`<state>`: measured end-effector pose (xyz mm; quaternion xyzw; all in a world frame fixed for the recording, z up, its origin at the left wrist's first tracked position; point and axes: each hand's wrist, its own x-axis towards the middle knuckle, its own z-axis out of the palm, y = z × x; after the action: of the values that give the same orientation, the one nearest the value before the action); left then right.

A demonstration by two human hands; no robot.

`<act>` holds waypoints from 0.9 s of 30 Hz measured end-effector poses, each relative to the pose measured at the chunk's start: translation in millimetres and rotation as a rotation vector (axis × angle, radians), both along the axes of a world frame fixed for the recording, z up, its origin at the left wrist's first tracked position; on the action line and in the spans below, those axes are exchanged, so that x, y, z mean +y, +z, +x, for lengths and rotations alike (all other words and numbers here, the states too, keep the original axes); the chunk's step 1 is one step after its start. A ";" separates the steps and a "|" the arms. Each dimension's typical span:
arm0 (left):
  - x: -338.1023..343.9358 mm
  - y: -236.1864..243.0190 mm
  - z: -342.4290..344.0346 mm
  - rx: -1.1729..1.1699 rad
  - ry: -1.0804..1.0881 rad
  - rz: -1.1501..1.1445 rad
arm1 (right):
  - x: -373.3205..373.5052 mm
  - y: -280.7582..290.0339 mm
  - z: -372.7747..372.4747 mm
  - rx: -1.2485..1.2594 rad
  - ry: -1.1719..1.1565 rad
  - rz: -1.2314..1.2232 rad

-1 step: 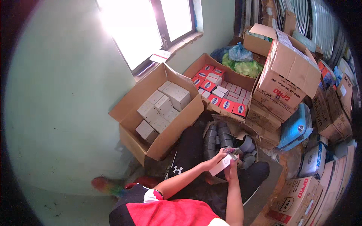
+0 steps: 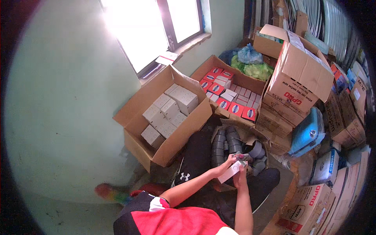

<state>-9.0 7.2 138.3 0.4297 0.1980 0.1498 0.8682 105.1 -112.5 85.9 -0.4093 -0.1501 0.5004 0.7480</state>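
Note:
I sit with a white box (image 2: 231, 172) held over a carton of dark grey plastic fittings (image 2: 219, 145). My left hand (image 2: 225, 164) is closed at the box's far end, on a small grey and reddish-purple item (image 2: 239, 156) too small to name clearly. My right hand (image 2: 240, 176) grips the right side of the white box, just under that item.
An open carton (image 2: 137, 154) of light grey boxes stands at left below the window (image 2: 172, 23). Behind is a carton (image 2: 203, 70) of red-and-white packs, with plastic bags (image 2: 250, 62) beyond. Stacked cartons (image 2: 293, 78), a blue case (image 2: 307, 129) and more boxes (image 2: 305, 207) line the right.

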 end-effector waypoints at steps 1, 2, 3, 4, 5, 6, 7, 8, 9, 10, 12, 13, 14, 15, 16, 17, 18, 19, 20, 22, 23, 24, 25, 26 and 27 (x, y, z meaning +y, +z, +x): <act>0.2 -2.0 3.6 0.090 0.106 0.203 | 1.0 2.1 0.7 0.003 0.028 0.024; 3.0 -3.0 7.9 0.182 0.174 0.403 | -0.6 6.0 -0.9 0.057 0.073 0.044; 6.2 -3.2 12.2 0.307 0.258 0.593 | 0.4 11.1 -0.8 0.105 0.130 0.006; 11.2 -2.2 15.8 0.394 0.267 0.595 | 0.3 17.1 -3.3 0.158 0.170 -0.012; 14.8 0.2 19.5 0.323 0.271 0.605 | 1.1 23.7 -3.7 0.217 0.169 -0.102; 17.6 4.0 22.1 0.289 0.306 0.619 | 2.5 29.6 -6.1 0.241 0.166 -0.018; 17.8 9.0 23.4 0.248 0.317 0.631 | 3.3 35.2 -5.3 0.275 0.097 0.015; 15.0 14.9 22.4 0.218 0.322 0.654 | 4.5 39.4 -2.6 0.305 0.038 0.048; 10.2 21.4 21.2 0.260 0.315 0.748 | 4.7 41.4 -0.9 0.337 0.032 0.135; 1.1 28.0 18.6 0.270 0.274 0.789 | 6.0 42.0 6.8 0.487 0.042 0.248; -21.5 39.9 14.5 0.194 0.223 0.940 | 6.3 36.5 20.1 0.425 -0.065 0.142; -32.5 44.7 13.6 0.155 0.186 1.134 | 6.6 30.9 23.6 0.429 -0.101 0.095; -37.8 48.8 17.0 0.084 0.189 1.244 | 5.6 25.4 26.6 0.500 -0.142 0.048; -39.2 51.3 21.5 -0.014 0.199 1.345 | 7.4 19.0 28.1 0.534 -0.144 0.091; -34.7 53.1 28.5 -0.038 0.219 1.248 | 7.8 13.9 28.4 0.486 -0.117 0.158; -28.1 53.1 32.9 -0.029 0.128 1.207 | 9.1 9.0 26.8 0.469 -0.132 0.162; -18.3 52.7 37.1 0.077 0.097 1.231 | 8.3 6.5 27.5 0.490 -0.177 0.101; -9.8 52.0 39.1 0.056 0.145 1.216 | 6.3 5.5 26.0 0.421 -0.198 0.141; -2.6 51.9 38.4 0.113 0.185 1.220 | 4.8 7.0 27.1 0.472 -0.146 0.245; -3.3 54.3 32.6 0.139 0.183 1.318 | -2.1 15.8 28.0 0.574 -0.108 0.509; -10.3 57.2 28.9 0.118 0.133 1.391 | -4.5 21.6 28.7 0.614 -0.097 0.558; -19.1 61.1 25.6 0.098 0.080 1.477 | -5.3 27.1 28.5 0.654 -0.094 0.420; -35.3 65.9 21.8 0.162 -0.123 1.310 | -5.6 31.9 26.6 0.662 -0.066 0.347; -42.1 70.0 22.4 0.158 -0.116 1.309 | -3.5 35.1 24.6 0.703 0.120 0.509; -47.8 74.5 24.9 0.155 -0.106 1.305 | -1.2 37.6 22.4 0.718 0.128 0.513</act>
<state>15.9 -40.6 212.8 0.8866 0.1068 0.1647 0.4188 127.5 -113.7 123.5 -0.0008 -0.0251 0.6028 0.7975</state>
